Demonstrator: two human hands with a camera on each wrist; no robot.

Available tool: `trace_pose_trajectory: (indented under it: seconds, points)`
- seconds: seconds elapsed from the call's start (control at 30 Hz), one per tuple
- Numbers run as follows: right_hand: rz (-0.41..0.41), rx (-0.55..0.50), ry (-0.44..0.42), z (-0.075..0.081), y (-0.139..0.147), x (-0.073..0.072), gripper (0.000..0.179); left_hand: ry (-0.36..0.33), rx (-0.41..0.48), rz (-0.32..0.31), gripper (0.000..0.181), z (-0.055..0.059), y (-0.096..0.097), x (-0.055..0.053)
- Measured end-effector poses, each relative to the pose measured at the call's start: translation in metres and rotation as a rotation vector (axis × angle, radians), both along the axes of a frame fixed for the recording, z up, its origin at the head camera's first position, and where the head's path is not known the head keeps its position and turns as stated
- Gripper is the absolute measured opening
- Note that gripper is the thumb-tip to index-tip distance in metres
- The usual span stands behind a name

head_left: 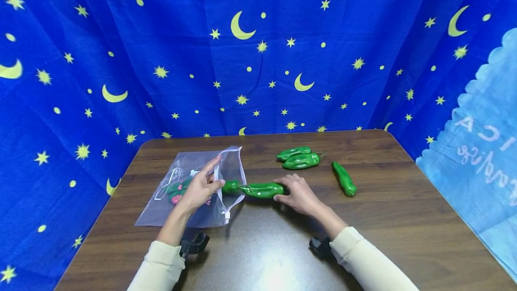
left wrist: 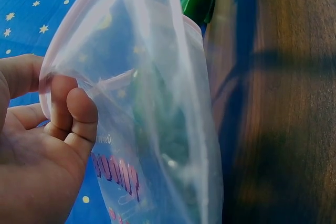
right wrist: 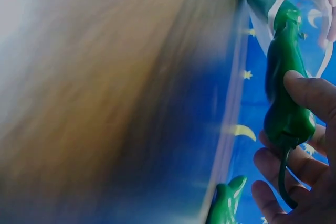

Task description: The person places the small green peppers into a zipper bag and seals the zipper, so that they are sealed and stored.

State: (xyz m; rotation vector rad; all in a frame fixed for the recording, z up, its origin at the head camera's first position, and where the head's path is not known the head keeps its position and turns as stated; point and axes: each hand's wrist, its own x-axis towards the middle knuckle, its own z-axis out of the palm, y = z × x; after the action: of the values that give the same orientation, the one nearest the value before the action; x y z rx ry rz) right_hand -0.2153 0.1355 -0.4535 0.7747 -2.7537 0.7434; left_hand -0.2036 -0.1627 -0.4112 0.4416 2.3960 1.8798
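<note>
Head view: A clear bag (head_left: pixel 198 217) lies on the left half of the desk (head_left: pixel 258 246), mouth turned to the right. Its rim is pinched by the fingers of the left hand (head_left: pixel 198 191). A pepper (head_left: pixel 263 190) is gripped at its right end by the fingers of the right hand (head_left: pixel 299 193). The pepper's long axis runs left to right, nearly square to the mouth; its narrow tip is placed just at the mouth, beside a green shape (head_left: pixel 231 187) within. Whether tip and shape touch cannot be told. The pepper is nearer to the right hand. Two peppers (head_left: pixel 301 160) are seen side by side beyond that hand; a single pepper (head_left: pixel 344 179) is seen to its right.

Left wrist view: The rim is held between curled fingers, some on either side of the film. A blurred green mass is made out through the plastic.

Right wrist view: The thumb is pressed along the pepper, with the other fingers bent behind it. The stem (right wrist: pixel 282 179) is directed toward the palm, the tip toward the mouth. The alignment of pepper and mouth is judged the deciding relation.
</note>
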Motion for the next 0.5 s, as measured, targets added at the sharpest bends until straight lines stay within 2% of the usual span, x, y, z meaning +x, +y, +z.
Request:
trace_pose_trajectory:
  seconds: [0.5]
  points:
    - [-0.058, 0.035, 0.064, 0.009, -0.036, -0.007, 0.048, -0.008, -0.005, 0.004, 0.072, -0.002, 0.002, -0.001]
